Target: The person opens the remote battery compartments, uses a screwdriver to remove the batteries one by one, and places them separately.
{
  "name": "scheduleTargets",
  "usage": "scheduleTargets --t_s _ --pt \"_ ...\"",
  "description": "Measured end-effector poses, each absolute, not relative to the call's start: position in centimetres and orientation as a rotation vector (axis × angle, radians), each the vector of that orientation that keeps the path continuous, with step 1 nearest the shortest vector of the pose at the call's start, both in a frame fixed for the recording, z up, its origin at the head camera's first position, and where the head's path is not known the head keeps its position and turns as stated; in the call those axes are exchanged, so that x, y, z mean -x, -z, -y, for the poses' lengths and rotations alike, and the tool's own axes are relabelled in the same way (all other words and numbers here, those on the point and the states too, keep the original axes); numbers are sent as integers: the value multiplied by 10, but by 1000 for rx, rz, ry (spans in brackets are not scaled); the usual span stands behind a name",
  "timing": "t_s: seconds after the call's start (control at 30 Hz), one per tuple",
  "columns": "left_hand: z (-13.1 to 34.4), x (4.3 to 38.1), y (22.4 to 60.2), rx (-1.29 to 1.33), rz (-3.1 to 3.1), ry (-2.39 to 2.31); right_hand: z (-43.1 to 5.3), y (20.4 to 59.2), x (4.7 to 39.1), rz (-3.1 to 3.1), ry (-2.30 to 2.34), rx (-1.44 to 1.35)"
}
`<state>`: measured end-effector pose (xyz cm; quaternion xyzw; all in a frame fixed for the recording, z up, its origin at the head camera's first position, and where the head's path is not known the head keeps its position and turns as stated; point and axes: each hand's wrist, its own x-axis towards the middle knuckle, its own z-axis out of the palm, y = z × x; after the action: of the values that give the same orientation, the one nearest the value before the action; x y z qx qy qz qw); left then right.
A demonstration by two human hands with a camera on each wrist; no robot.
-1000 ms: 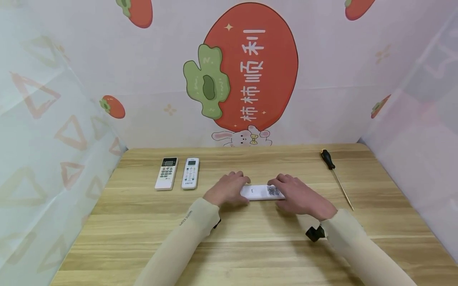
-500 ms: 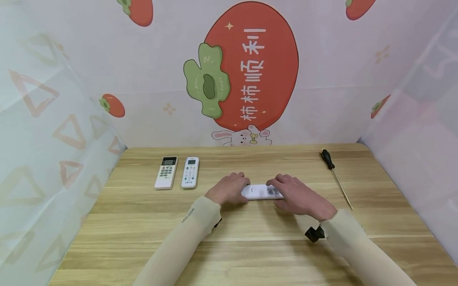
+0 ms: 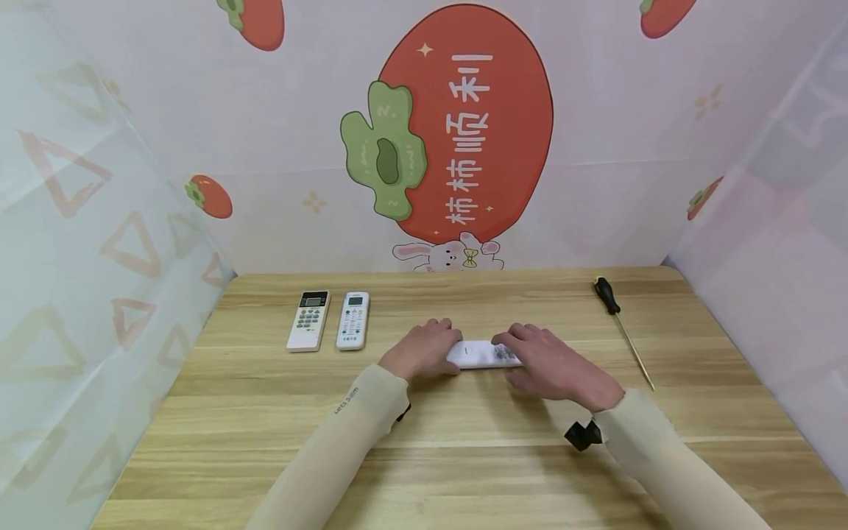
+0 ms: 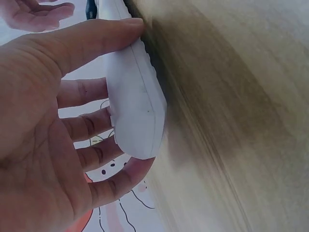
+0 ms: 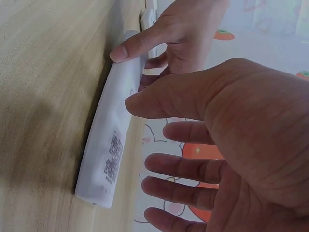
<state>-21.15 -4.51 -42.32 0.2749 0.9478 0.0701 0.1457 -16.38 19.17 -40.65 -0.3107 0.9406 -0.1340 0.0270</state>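
A white remote control (image 3: 478, 354) lies button side down at mid-table, its back with a printed code patch facing up. My left hand (image 3: 427, 350) grips its left end; in the left wrist view the thumb (image 4: 106, 38) lies along one edge and the fingers curl round the other. Over the right end is my right hand (image 3: 546, 364). In the right wrist view its fingers (image 5: 183, 166) are loosely extended and look apart from the remote control, while the thumb (image 5: 164, 99) overlaps its edge; whether the thumb touches cannot be told.
Two more white remote controls, one with a dark top (image 3: 308, 322) and one with a small screen (image 3: 352, 322), lie side by side at the back left. At the right lies a screwdriver (image 3: 623, 331) with a black handle. Printed cloth walls (image 3: 291, 206) enclose the wooden table (image 3: 464, 471).
My right hand has shifted very slightly left over the remote control. My left hand keeps its grip, and the other things lie where they were.
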Motion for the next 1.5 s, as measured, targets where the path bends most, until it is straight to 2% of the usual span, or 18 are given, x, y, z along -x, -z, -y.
scheduleTargets --t_s 1.17,1.5 --pt "53 221 430 -290 -2906 -287 -191 409 164 -2877 397 942" --pt "41 217 431 -282 -2905 -298 -190 410 166 -2875 389 963"
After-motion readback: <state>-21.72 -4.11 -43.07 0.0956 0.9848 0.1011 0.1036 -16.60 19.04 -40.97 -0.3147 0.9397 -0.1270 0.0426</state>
